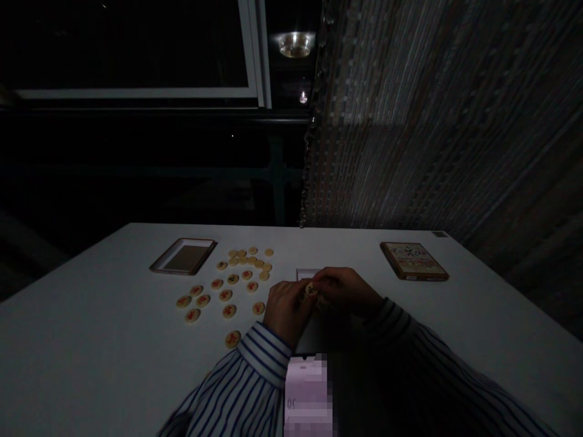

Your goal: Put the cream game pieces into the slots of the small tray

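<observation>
Both my hands meet over the middle of a white table. My left hand and my right hand have their fingers curled together around a round wooden game piece with a dark mark, held between the fingertips. Several similar round pieces with red or dark marks lie scattered on the table left of my left hand. A small white sheet or box edge shows just behind the hands. The room is very dim.
An open shallow box tray lies at the back left, and a printed box lid at the back right. A woven curtain hangs behind the table, with a dark window to the left. A pink card hangs below my chest.
</observation>
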`<state>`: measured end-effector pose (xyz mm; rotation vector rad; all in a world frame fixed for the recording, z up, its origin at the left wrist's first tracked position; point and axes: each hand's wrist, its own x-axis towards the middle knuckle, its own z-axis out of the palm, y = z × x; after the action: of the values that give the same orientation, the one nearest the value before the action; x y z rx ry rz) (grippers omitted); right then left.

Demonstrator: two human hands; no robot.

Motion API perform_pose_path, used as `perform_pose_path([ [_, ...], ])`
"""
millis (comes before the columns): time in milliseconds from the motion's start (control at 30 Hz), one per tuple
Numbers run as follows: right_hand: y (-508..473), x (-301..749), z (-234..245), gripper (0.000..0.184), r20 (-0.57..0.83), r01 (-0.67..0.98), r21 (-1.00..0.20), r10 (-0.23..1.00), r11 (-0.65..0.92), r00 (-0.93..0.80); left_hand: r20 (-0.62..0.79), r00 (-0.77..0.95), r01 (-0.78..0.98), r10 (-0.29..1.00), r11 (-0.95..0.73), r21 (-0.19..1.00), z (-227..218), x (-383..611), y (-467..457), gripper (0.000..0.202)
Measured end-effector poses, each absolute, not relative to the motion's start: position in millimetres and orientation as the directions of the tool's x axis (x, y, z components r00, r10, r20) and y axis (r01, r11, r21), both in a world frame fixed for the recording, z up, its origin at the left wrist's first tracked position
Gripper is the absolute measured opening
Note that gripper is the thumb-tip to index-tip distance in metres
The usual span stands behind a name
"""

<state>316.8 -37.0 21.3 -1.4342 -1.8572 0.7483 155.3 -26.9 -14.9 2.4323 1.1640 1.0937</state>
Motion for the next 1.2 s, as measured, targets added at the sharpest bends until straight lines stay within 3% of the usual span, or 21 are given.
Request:
perform_pose_path([
  [267,-36.2,316.6,23.2,0.021,0.190,0.544,-0.812,0.977,0.212,-0.097,0.465,0.262,0.474,0.846,-0.532,0.701,-17.1,156.0,-26.5,0.033],
  [533,-36.8,314.9,22.8,0.020,0.195,0.486,-0.847,0.977,0.214,-0.089,0.244,0.221,0.121,0.944,-0.274,0.954,-13.0,159.9,-27.9,0.025],
  [767,-36.5,315.1,21.6,0.020,0.203,0.489,-0.843,0.974,0.224,-0.096,0.135,0.209,-0.001,0.969,-0.137,0.991,-5.7,159.9,-29.5,0.027],
  [1200,-38.1,316.6,25.4,0.018,0.180,0.514,-0.833,0.978,0.206,-0.102,0.136,0.178,0.012,0.975,-0.140,0.990,-1.9,158.9,-28.7,0.023],
])
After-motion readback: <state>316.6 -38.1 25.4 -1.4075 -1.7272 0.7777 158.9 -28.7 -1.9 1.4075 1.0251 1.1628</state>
